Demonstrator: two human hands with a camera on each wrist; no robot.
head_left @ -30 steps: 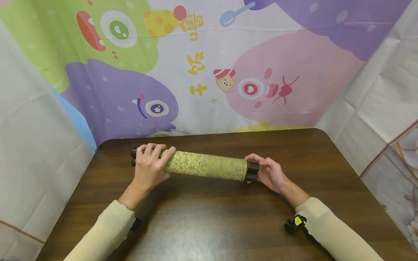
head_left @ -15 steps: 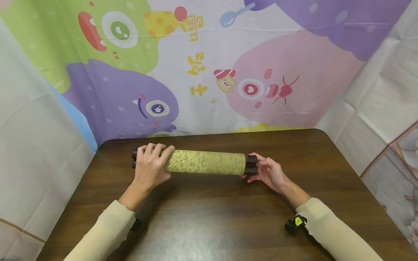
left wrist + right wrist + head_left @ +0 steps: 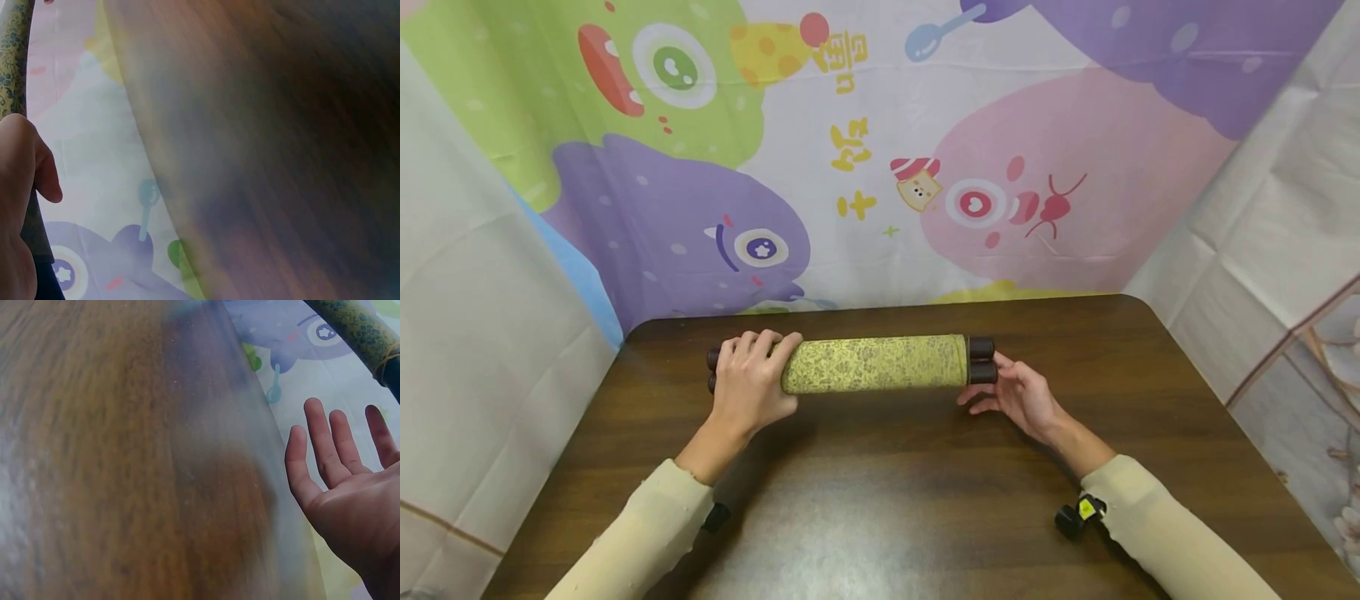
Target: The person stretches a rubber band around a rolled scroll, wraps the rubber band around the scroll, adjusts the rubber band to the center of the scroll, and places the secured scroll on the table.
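A rolled-up scroll (image 3: 876,364), covered in yellow-green patterned cloth with paired dark roller ends (image 3: 982,360), is held level above the table. My left hand (image 3: 752,375) grips it near its left end, fingers over the top, hiding part of the cloth and rollers. In the left wrist view the thumb shows beside the scroll (image 3: 14,59). By the right roller ends is my right hand (image 3: 1022,400), its fingers loosely spread. The right wrist view shows this hand (image 3: 356,506) palm up below the scroll (image 3: 362,331), with a gap between them.
The dark wooden table (image 3: 880,500) extends beneath both arms. A cartoon-print curtain (image 3: 865,250) hangs behind its far edge, with pale sheets (image 3: 1262,208) at the sides. A small black device (image 3: 1070,521) is strapped at the right wrist.
The scroll's right end has risen, so the scroll has gone from sloping down to level. My right fingers, earlier around that end, have come away from it.
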